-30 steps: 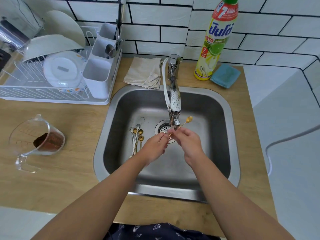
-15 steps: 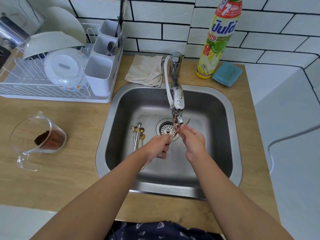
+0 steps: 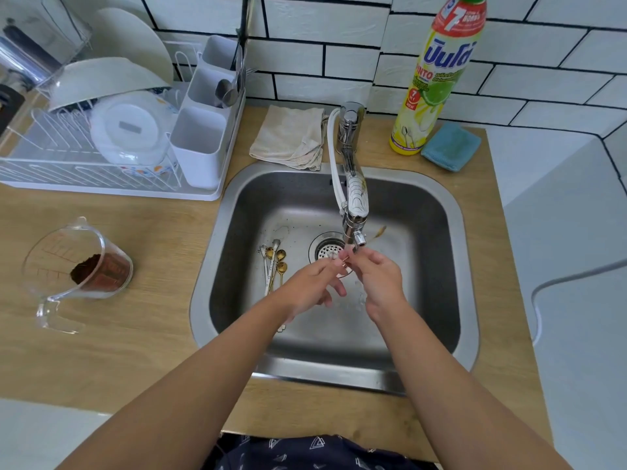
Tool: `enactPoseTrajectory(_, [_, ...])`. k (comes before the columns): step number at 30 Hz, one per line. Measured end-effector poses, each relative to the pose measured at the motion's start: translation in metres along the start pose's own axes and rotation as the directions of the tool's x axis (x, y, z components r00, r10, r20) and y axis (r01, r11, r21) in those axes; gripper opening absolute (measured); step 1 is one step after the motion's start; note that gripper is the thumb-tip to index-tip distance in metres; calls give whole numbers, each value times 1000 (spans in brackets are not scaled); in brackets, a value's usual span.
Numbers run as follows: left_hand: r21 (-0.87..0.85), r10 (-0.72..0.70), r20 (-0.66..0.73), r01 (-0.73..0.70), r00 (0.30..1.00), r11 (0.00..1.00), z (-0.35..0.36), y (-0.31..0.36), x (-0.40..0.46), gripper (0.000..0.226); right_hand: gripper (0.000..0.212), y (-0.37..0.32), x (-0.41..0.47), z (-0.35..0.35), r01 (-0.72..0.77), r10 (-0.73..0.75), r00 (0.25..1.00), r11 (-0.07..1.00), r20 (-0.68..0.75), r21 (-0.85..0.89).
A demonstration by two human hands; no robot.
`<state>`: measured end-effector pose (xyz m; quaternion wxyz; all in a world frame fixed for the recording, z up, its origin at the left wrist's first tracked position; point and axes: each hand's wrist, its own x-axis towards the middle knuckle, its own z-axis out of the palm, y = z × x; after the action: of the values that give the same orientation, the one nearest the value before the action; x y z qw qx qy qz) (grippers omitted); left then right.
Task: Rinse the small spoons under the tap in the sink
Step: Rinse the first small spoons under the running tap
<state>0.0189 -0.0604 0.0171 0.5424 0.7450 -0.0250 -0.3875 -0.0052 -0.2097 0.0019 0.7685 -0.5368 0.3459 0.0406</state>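
Both hands meet under the tap [image 3: 353, 212], right over the drain [image 3: 326, 250] of the sink [image 3: 454, 212]. The right hand [image 3: 381, 278] has its fingers pinched on a thin gold spoon [image 3: 377, 233], which runs up and away from the knuckles so that its blurred far end shows just past the spout. The left hand [image 3: 314, 286] comes in from the other side, fingertips closed on the near end of the same spoon, apparently rubbing it, while its other fingers hang loosely curled below. The stream itself is hard to make out in this view. On the sink floor to the left, a small cluster of spoons [image 3: 275, 262] lies side by side, gold and silvery bowls pointing towards the back wall, well apart from the hands. These look like light, stiff little pieces of metal: no risk of breaking, but narrow and surely slick when wet, so a pinch on the handle looks like the sensible hold, leaving the bowl free for the water. Off on the tabletop [image 3: 146, 334] a dish rack [image 3: 112, 184] with a cutlery holder [image 3: 200, 147] stands by.
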Motion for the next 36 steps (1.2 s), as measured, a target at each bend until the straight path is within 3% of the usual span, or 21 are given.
enactPoseTrajectory(2, [134,85,-72,-75,994,988,4,0,2,31,9,-4,1,1,15,-13,999,999,-44,32])
enactPoseTrajectory(5, [382,199,-147,-130,969,915,8,4,6,34,13,0,-2,7,23,-17,995,998,-99,60])
enactPoseTrajectory(7, [556,251,-147,-130,957,821,8,6,8,39,18,1,-4,9,27,-16,993,996,-121,89])
enactPoseTrajectory(9, [613,240,-126,-115,962,782,7,7,7,35,15,5,-6,10,9,-2,994,998,-107,61])
enactPoseTrajectory(13, [571,178,-98,-92,979,816,3,-1,4,31,4,15,-12,9,-46,45,999,998,-17,-52])
enactPoseTrajectory(19, [251,79,-104,-51,991,967,1,-3,5,33,24,0,-1,2,-56,61,995,997,-85,56])
enactPoseTrajectory(22, [152,31,-140,-9,990,988,1,-2,6,33,11,9,-9,10,-41,47,996,996,76,-76])
enactPoseTrajectory(24, [102,3,-145,12,989,995,-2,-1,4,33,13,6,-5,7,-34,41,995,997,86,-76])
enactPoseTrajectory(28, [100,-13,-144,28,989,995,1,2,4,25,12,-2,8,0,-53,65,996,985,-68,163])
enactPoseTrajectory(33, [52,-25,-128,32,991,998,5,3,1,28,20,5,-2,9,-76,79,988,997,132,-28])
enactPoseTrajectory(36, [97,-21,-132,34,991,995,3,2,-1,25,9,-9,11,0,-49,52,998,993,-23,106])
